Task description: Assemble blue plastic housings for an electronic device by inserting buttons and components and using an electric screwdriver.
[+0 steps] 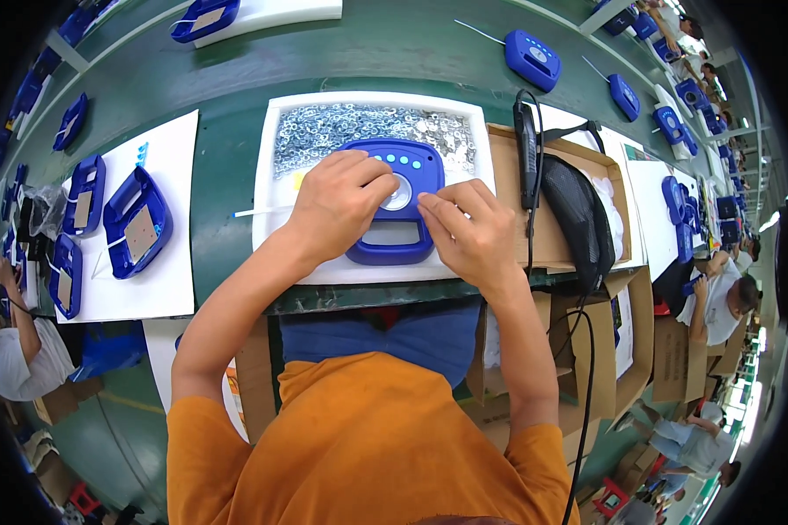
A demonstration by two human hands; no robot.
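A blue plastic housing (392, 255) with a handle opening, a row of light-blue buttons and a round silver disc (398, 192) lies in front of me on a white foam tray (271, 223). My left hand (341, 197) rests over the housing's left side, fingers curled and closed, their tips beside the disc. Whatever they pinch is hidden. At the right edge of the housing, my right hand (473, 229) has thumb and fingers pressed together; I cannot make out anything between them. A white cable (267, 211) sticks out to the left from behind my left wrist.
Many small metal pieces (341, 127) fill the tray's far part. To the right, a cardboard box (508, 144) holds a black mesh pouch (578, 219) and a corded black tool (526, 149). Open blue shells (138, 223) lie left; a finished-looking blue unit (532, 59) lies beyond. Co-workers sit both sides.
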